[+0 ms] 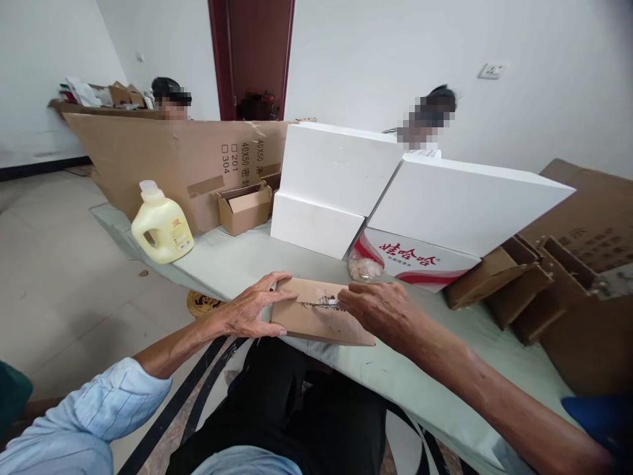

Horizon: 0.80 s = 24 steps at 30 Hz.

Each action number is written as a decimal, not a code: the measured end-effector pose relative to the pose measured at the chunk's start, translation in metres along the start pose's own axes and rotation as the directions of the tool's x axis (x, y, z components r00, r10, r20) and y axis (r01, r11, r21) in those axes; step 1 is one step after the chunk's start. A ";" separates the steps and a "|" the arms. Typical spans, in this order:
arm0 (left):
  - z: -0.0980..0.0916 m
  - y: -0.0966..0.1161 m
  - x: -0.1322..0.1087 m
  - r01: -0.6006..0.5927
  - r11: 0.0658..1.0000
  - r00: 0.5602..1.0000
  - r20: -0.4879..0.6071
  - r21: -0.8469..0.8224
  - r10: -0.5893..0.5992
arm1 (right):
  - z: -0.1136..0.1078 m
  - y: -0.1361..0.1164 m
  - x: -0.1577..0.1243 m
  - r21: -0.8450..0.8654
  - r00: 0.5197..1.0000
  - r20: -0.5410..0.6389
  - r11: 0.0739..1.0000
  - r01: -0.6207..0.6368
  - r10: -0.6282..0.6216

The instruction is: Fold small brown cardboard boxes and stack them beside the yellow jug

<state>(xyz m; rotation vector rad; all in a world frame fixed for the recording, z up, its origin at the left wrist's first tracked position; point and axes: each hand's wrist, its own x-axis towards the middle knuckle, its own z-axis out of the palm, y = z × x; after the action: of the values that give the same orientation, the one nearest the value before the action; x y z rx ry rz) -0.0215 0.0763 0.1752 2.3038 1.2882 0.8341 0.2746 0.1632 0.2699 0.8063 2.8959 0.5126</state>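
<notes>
A small brown cardboard box [316, 323] lies at the near edge of the table covered in pale green cloth [222, 260]. My left hand [254, 307] rests over the box's left end, thumb and fingers spread apart. On the right, my right hand [378, 307] is closed, its fingers pinching a small white-ended item [333, 302] over the box top. A thin dark strand or line runs left from that item across the cardboard; its exact nature is too small to tell.
A jug of yellow liquid [163, 227] stands at the left. White boxes [341, 165] are stacked behind a clear plastic bag [366, 268]. Open cardboard boxes [514, 284] lean at the right. Two people [171, 99] are partly visible beyond the boxes.
</notes>
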 end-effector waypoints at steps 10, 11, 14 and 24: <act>-0.004 0.000 0.000 0.011 1.000 1.000 0.017 0.027 -0.011 | 0.007 0.028 -0.025 0.026 0.997 -0.071 0.999 0.021 -0.019; -0.005 0.001 0.001 0.021 0.999 1.000 0.019 0.040 -0.022 | 0.008 0.036 -0.032 0.088 0.995 -0.102 0.996 -0.002 0.011; -0.008 0.004 0.005 0.041 0.994 0.998 0.038 0.096 -0.045 | 0.037 0.060 -0.062 0.284 0.945 -0.242 0.947 -0.149 0.221; -0.020 0.017 0.028 0.054 0.989 0.992 0.108 0.137 -0.069 | 0.227 0.055 -0.135 0.562 0.720 -0.246 0.701 -0.439 0.649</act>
<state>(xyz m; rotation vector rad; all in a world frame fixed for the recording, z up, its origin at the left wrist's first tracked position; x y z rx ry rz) -0.0128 0.0928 0.2090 2.3632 1.3962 0.6057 0.4570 0.2046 0.0750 1.9286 3.1693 -0.0188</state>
